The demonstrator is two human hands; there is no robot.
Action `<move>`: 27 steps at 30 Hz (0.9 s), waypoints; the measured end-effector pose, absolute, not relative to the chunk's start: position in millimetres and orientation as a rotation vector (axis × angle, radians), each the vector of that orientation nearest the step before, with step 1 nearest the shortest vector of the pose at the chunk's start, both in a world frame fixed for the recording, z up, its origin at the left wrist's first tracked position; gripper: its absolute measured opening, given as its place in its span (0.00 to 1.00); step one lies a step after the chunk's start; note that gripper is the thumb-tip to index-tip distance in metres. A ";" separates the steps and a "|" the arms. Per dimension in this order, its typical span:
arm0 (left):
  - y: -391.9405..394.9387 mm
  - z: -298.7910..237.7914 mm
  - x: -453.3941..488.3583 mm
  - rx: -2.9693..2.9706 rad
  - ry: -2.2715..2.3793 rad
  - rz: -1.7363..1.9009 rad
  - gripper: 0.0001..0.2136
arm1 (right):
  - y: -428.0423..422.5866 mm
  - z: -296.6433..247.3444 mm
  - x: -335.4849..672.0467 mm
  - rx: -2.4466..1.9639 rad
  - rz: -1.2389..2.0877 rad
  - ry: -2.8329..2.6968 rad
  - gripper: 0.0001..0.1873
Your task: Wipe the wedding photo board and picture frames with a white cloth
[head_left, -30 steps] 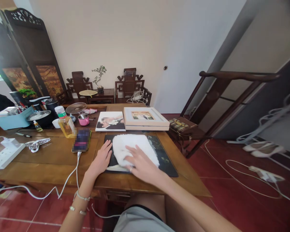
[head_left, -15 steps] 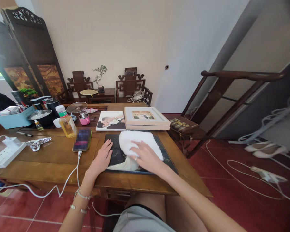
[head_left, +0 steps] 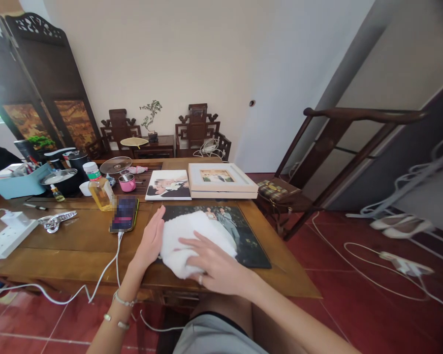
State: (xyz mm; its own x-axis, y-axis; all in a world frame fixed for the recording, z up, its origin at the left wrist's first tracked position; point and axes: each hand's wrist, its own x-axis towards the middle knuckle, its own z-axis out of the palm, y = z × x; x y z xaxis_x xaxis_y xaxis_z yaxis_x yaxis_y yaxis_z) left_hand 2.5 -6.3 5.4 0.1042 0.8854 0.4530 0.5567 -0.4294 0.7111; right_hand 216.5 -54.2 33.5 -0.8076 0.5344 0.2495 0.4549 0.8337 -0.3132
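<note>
White cloth (head_left: 195, 222), one piece, is grasped by the right hand (head_left: 217, 264) atop one photo panel (head_left: 251, 241), the left hand (head_left: 150, 242) unclenched.

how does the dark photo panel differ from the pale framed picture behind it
The dark photo panel is partly covered by the white cloth; the pale framed picture is uncovered. The dark photo panel shows no light border; the pale framed picture has a wide one. Both lie face up on the wooden table.
</note>
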 end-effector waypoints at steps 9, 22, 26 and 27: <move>-4.2 -0.7 6.2 2.269 1.405 0.980 0.19 | -60.4 24.8 293.0 -1.160 0.292 -2.456 0.11; -2.0 -3.7 3.3 2.334 1.375 0.977 0.17 | 47.3 54.6 168.3 -1.073 0.641 -2.168 0.17; -3.2 -3.2 4.1 2.347 1.361 0.969 0.17 | 43.5 47.9 176.2 -1.058 0.630 -2.201 0.16; -3.3 -3.8 4.3 2.349 1.366 0.964 0.18 | 41.1 44.3 187.1 -1.079 0.616 -2.199 0.15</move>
